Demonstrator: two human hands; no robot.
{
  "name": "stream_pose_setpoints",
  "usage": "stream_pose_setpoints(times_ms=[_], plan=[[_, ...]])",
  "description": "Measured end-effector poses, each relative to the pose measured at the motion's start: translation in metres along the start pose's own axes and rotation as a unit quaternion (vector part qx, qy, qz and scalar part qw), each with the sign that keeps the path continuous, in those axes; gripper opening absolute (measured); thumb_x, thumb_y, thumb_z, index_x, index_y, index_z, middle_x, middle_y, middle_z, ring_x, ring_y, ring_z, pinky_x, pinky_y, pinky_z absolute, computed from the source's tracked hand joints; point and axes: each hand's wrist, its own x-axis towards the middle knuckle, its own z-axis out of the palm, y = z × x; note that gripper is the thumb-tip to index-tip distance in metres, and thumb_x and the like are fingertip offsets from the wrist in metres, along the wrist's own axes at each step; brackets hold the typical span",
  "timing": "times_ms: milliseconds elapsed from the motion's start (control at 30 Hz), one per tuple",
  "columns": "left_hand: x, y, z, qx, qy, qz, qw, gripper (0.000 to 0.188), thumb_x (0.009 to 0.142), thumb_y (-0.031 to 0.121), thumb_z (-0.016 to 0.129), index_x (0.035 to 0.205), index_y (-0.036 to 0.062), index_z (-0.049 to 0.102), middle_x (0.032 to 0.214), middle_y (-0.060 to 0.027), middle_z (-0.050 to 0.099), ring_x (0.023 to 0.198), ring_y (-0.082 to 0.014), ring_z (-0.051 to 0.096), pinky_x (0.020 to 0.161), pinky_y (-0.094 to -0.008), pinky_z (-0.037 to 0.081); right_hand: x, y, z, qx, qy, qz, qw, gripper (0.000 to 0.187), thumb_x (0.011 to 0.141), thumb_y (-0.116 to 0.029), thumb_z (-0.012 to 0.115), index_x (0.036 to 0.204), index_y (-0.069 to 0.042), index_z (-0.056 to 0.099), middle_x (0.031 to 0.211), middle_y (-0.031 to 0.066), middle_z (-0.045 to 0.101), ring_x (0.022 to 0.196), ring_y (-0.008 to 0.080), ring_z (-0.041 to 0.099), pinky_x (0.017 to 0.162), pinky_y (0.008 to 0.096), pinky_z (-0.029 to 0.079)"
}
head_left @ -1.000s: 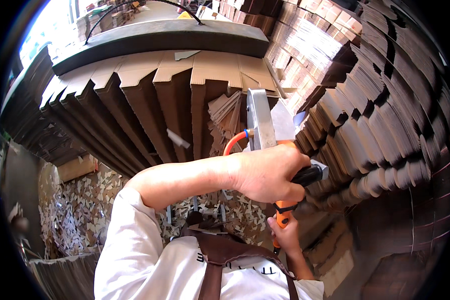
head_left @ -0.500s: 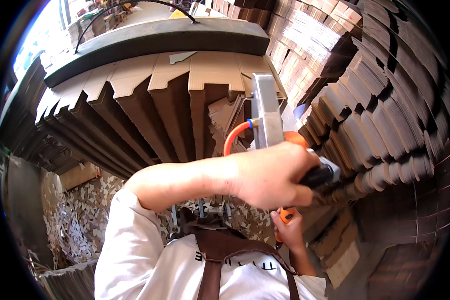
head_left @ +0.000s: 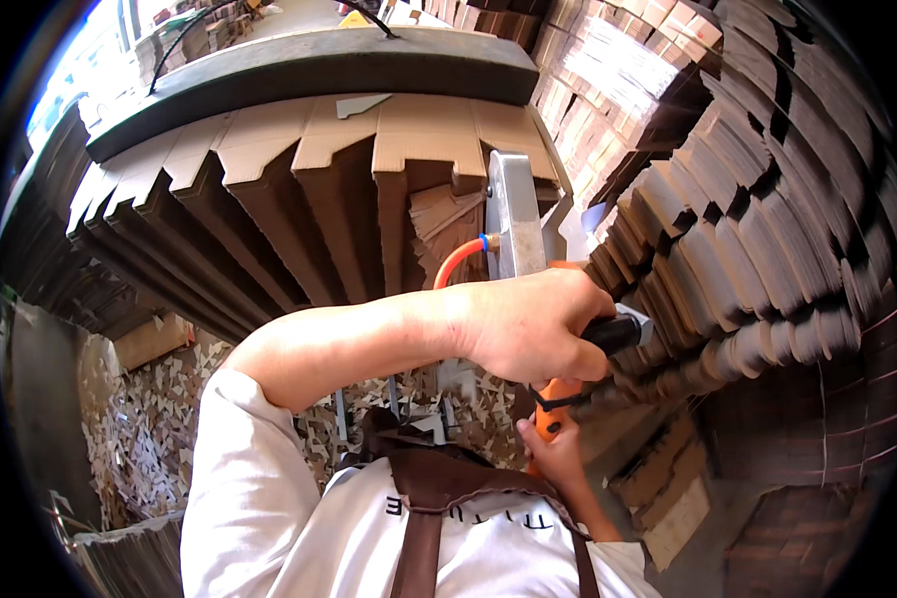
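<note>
Both my hands hold one air tool (head_left: 513, 204) with a flat silver metal head. My left arm reaches across my body, and my left hand (head_left: 538, 324) wraps round its black handle (head_left: 616, 334). Below it, my right hand (head_left: 560, 450) is closed on the orange grip (head_left: 548, 421). An orange hose (head_left: 456, 261) joins the head at a brass and blue fitting. The head stands at the right front of a tall stack of die-cut cardboard (head_left: 429, 135), whose near edge is notched. My left forearm hides part of the stack's lower front.
A long dark beam (head_left: 319, 72) with a black cord handle lies on the stack. Cardboard scraps (head_left: 159, 429) cover the floor at left. More cardboard stacks (head_left: 718, 269) stand close on the right. Behind is a wrapped pile of flat cartons (head_left: 608, 60).
The air tool and both hands have shifted a little to the left. My left hand is slightly higher in view, and more of the orange grip shows. Both hands keep their hold.
</note>
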Motion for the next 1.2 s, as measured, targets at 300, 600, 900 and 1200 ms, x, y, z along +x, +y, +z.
stream_pose_setpoints(times_ms=[300,600,900,1200], plan=[[0.002,0.002,0.002,-0.008,-0.007,-0.009,1.000,0.023,0.074,0.013,0.057,0.083,-0.0074,0.055,0.064,-0.0092,0.057,0.053,-0.0154,0.057,0.051,-0.0302,0.045,-0.007,-0.004,-0.003,-0.007,-0.008,-0.010,1.000,0.016,0.084,-0.011,0.067,0.080,-0.005,0.053,0.057,-0.0019,0.052,0.049,0.0060,0.051,0.045,0.0223,0.040],[0.000,0.015,0.009,0.040,-0.006,0.032,0.999,0.021,0.076,0.014,0.057,0.080,-0.0072,0.055,0.060,-0.0084,0.059,0.054,-0.0141,0.057,0.050,-0.0287,0.045,-0.021,-0.009,0.002,0.041,0.012,0.001,0.999,0.017,0.084,-0.011,0.066,0.081,-0.005,0.051,0.058,-0.0013,0.052,0.047,0.0061,0.049,0.043,0.0226,0.040],[0.008,0.002,-0.001,-0.054,0.002,-0.038,0.998,0.023,0.077,0.015,0.059,0.083,-0.0072,0.057,0.063,-0.0081,0.060,0.052,-0.0132,0.057,0.050,-0.0288,0.045,-0.014,-0.019,-0.003,0.017,-0.009,0.001,1.000,0.018,0.084,-0.015,0.068,0.083,-0.004,0.054,0.060,-0.0021,0.054,0.049,0.0060,0.050,0.045,0.0225,0.040],[0.006,-0.007,0.004,-0.082,-0.002,-0.049,0.995,0.023,0.077,0.014,0.060,0.086,-0.0072,0.059,0.063,-0.0061,0.058,0.054,-0.0105,0.055,0.049,-0.0261,0.043,-0.014,-0.012,-0.009,0.009,-0.037,0.036,0.999,0.016,0.083,-0.013,0.067,0.081,-0.005,0.053,0.058,-0.0022,0.053,0.049,0.0051,0.050,0.045,0.0218,0.040]])
